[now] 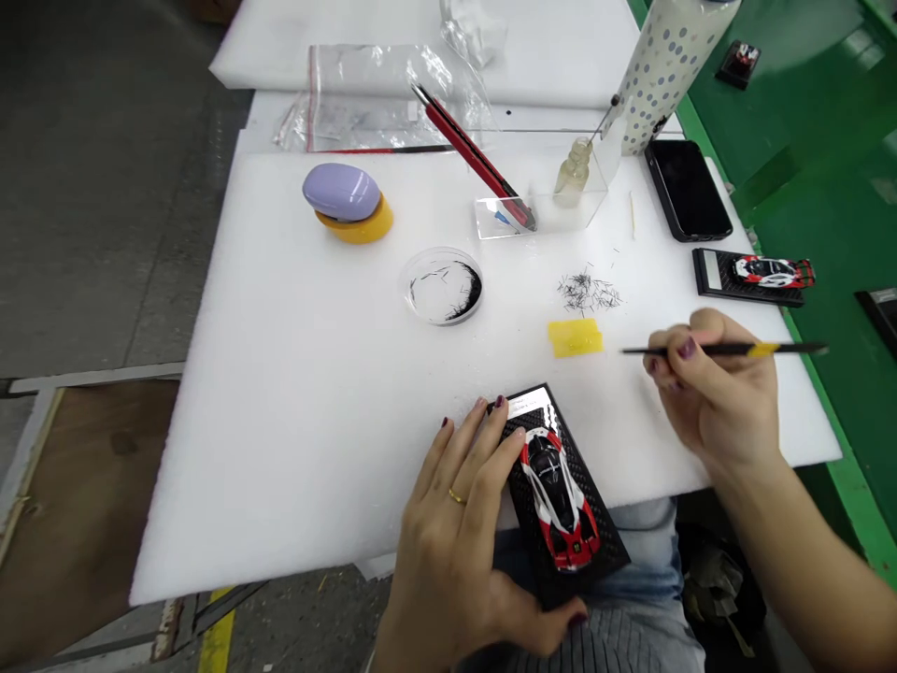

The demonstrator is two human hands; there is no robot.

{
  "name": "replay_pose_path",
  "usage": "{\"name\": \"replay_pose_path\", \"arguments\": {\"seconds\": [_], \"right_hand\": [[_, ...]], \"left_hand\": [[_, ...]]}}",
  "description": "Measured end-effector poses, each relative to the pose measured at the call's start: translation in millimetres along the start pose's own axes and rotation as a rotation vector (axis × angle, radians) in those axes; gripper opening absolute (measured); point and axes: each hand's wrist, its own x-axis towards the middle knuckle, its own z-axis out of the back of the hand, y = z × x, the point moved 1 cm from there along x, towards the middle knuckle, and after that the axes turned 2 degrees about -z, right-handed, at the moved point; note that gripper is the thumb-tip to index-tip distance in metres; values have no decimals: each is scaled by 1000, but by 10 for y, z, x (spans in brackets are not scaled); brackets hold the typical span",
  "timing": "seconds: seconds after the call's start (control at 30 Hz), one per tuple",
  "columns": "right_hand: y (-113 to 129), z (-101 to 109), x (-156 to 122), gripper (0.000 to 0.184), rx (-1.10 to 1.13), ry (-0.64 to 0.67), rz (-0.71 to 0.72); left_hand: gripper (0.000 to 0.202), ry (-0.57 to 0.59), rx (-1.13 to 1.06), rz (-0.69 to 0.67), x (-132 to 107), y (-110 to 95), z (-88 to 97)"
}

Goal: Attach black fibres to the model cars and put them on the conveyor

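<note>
My left hand grips the left side of a black display base, its thumb at the near end. On that base is a red and white model race car, tilted over my lap at the foam sheet's front edge. My right hand pinches thin black tweezers with a yellow band, pointing left above the sheet. Just left of their tip lies a yellow tape piece. Behind the tape is a loose pile of fine black slivers. More slivers lie in a clear round dish.
A clear tray holds a red cutter and a small glass bottle. Rightward are a phone, a second model car and a dotted tumbler. A purple-topped yellow container stands left on the white foam sheet.
</note>
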Motion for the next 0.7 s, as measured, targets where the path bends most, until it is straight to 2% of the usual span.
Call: {"name": "replay_pose_path", "arguments": {"seconds": [0.1,0.23,0.47,0.7], "right_hand": [[33,-222,-275,28,187,44,39],[-63,-419,-506,25,291,66,106],[-200,-421,-611,13,321,100,100],[-227,-410,-638,12,331,114,95]], "left_hand": [[91,-22,-77,87,48,-50,-2],[95,-162,-136,215,97,-105,-101],[91,-265,-244,254,132,-120,-144],[46,-259,-247,305,138,-126,-163]]}}
